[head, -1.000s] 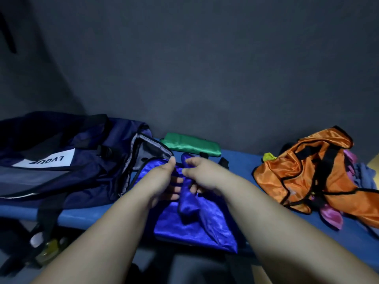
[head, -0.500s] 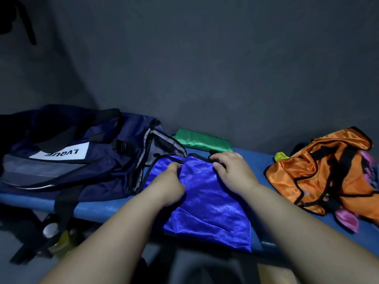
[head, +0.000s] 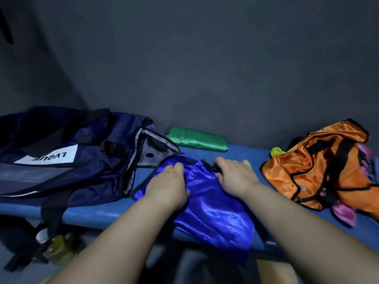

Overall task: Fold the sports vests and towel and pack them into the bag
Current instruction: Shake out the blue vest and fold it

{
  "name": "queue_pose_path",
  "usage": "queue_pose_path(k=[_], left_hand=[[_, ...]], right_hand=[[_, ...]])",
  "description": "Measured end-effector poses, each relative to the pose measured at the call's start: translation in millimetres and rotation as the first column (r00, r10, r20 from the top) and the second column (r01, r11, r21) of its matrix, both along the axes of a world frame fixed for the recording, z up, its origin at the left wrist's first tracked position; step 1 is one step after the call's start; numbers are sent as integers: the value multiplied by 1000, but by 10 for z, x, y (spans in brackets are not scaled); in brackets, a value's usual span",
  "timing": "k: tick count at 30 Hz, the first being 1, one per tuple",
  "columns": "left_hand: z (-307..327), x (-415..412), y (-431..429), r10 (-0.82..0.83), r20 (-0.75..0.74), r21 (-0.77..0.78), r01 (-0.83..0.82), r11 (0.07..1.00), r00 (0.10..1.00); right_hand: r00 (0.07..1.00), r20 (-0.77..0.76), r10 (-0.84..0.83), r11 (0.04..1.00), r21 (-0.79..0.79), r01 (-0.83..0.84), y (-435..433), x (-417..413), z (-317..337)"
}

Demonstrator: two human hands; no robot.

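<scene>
A shiny blue vest (head: 213, 210) with black trim lies on the blue bench (head: 92, 214), its lower part hanging over the front edge. My left hand (head: 168, 185) grips the vest's upper left part with curled fingers. My right hand (head: 233, 173) holds the black-trimmed top edge on the right. The navy bag (head: 67, 158) lies to the left, its grey-lined opening facing the vest. A folded green vest (head: 196, 139) sits at the back against the wall. An orange vest (head: 320, 171) lies crumpled at the right.
Pink fabric (head: 344, 212) and a yellow-green piece (head: 276, 151) poke out around the orange vest. A dark grey wall (head: 205, 68) stands right behind the bench. Under the bench at the left are a yellowish jar (head: 59, 251) and a bag strap.
The blue vest went from bunched between my hands to laid flat on the bench. Both hands moved apart to its top edge. The view has shifted slightly.
</scene>
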State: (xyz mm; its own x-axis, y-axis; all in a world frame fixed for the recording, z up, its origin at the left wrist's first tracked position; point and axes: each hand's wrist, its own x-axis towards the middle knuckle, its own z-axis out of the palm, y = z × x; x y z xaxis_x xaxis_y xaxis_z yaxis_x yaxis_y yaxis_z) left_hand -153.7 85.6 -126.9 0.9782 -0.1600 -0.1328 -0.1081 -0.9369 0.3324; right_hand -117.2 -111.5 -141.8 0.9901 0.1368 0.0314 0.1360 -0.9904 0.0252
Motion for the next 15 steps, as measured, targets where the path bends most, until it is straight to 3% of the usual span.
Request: queue_pose_path(k=[5,9,12,15], left_hand=[[-9,-17,-240,-105,-19,-69,103,992,994],[-14,6,-408,-92,139,-100,106,989,986],[-11,-3,-551,-138,286,-94,172,981,948],[-71,-61,-696,-257,307,-16,275,961,916]], right_hand=[[945,-48,-323,940,96,326,-546,-278,80],[828,-87,-553,790,260,555,-765,-426,80],[771,-139,-621,677,400,617,-730,-509,68],[782,-204,-589,657,442,611,-651,-567,66]])
